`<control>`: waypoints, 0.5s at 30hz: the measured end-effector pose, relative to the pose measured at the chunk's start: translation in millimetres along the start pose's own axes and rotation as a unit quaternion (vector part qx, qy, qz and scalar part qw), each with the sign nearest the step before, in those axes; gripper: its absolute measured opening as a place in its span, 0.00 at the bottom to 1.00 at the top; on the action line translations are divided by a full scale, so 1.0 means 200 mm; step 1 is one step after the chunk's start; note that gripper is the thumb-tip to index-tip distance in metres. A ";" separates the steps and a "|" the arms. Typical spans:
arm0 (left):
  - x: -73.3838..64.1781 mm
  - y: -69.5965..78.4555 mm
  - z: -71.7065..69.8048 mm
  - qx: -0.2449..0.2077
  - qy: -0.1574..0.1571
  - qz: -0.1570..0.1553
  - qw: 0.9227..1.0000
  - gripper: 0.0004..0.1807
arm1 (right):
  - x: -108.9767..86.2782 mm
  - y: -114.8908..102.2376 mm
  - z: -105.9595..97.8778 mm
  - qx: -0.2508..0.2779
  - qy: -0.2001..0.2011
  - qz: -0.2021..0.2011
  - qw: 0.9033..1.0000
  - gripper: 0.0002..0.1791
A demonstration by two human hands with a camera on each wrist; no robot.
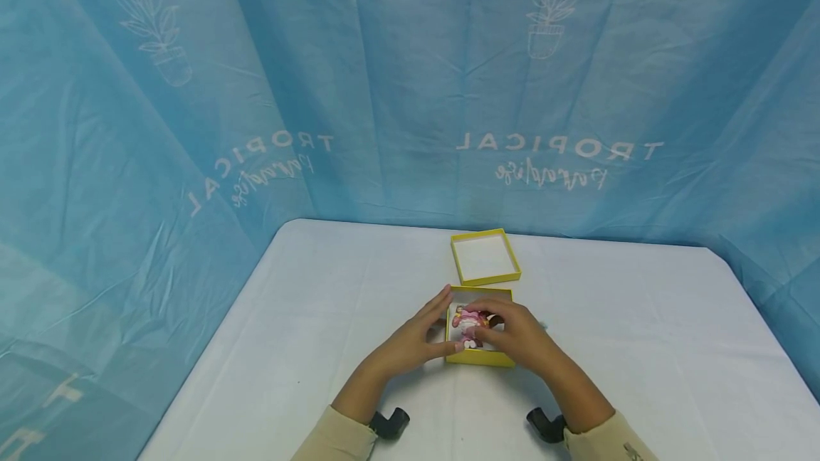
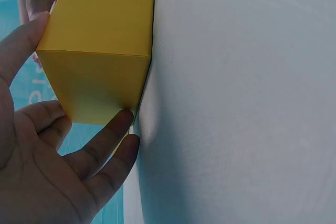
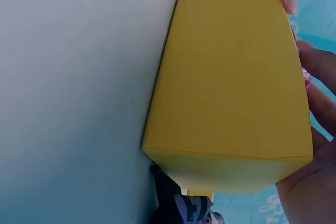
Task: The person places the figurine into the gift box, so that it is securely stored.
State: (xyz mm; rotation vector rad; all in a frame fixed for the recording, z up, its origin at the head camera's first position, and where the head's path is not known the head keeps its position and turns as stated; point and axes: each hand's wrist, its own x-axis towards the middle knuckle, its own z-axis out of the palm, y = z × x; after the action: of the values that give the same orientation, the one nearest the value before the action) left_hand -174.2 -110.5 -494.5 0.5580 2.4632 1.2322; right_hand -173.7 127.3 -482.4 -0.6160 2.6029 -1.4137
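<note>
A yellow open-topped box (image 1: pixel 480 358) with a white inside stands on the table. My left hand (image 1: pixel 410 342) holds its left side, thumb at the near rim corner and fingers spread along the wall, as the left wrist view shows. Over the opening, my right hand (image 1: pixel 522 336) pinches a small pink toy figure (image 1: pixel 470 320) between thumb and fingers. The figure overlaps the box's inside, and the fingers partly cover it. In the right wrist view, the fingers (image 3: pixel 321 66) reach over the rim, and most of the figure is hidden behind the box wall.
Just behind the box lies its yellow-rimmed lid (image 1: pixel 487 280), white inside up. A dark figure (image 3: pixel 194 209) shows past the box in the right wrist view. The table (image 1: pixel 359 262) has a white cover, and a blue printed curtain (image 1: pixel 410 91) hangs behind it.
</note>
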 end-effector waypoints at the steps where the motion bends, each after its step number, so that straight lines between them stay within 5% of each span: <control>1: 0.00 0.00 0.00 -0.001 0.000 0.001 1.000 0.52 | 0.00 0.00 0.00 -0.002 -0.005 0.002 1.000 0.19; 15: 0.00 0.00 0.00 -0.006 -0.003 0.002 1.000 0.51 | 0.03 -0.01 -0.01 -0.050 -0.054 0.017 0.997 0.17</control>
State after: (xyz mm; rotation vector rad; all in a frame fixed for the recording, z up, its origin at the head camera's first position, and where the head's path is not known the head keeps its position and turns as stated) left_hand -174.1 -110.6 -493.9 0.5625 2.4496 1.2435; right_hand -179.8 124.9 -480.4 -0.6381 2.5978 -1.2109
